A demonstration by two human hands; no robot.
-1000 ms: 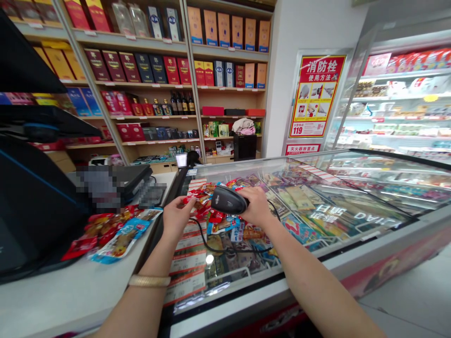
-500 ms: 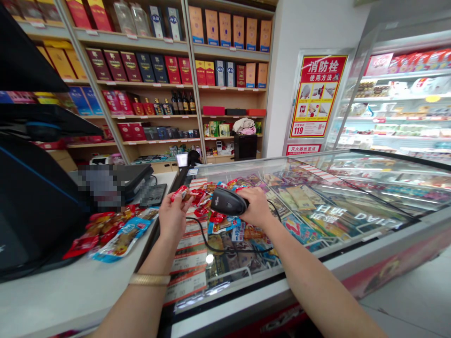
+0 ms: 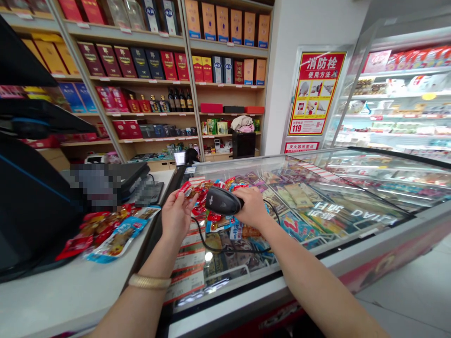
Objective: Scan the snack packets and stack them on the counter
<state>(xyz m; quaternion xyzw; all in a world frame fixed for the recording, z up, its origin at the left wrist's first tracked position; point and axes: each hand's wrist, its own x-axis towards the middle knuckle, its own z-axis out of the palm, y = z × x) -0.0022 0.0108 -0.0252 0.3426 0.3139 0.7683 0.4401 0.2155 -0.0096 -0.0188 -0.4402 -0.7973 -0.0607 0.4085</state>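
Note:
My right hand (image 3: 252, 205) is wrapped round the grip of a black barcode scanner (image 3: 222, 201), whose head points left. Its black cord loops over the freezer's glass top. My left hand (image 3: 176, 217) pinches a small red snack packet (image 3: 186, 189) between thumb and fingers, just left of the scanner's head. Behind and beneath the scanner lies a pile of red and blue snack packets (image 3: 215, 220) on the glass. More red packets (image 3: 102, 226) and a blue-edged snack packet (image 3: 120, 239) rest on the white counter to the left of my left hand.
The glass-topped chest freezer (image 3: 259, 286) stretches to the right, with packaged goods under the glass. At the left, a dark checkout monitor (image 3: 31, 202) stands on the white counter (image 3: 70, 295). Shelves (image 3: 141, 82) of boxes and bottles line the back; a lit display cooler (image 3: 394, 101) stands right.
My left hand, with the red packet, has turned and shifted slightly toward the scanner and the pile. The view has swung a little; the scanner stays in my right hand.

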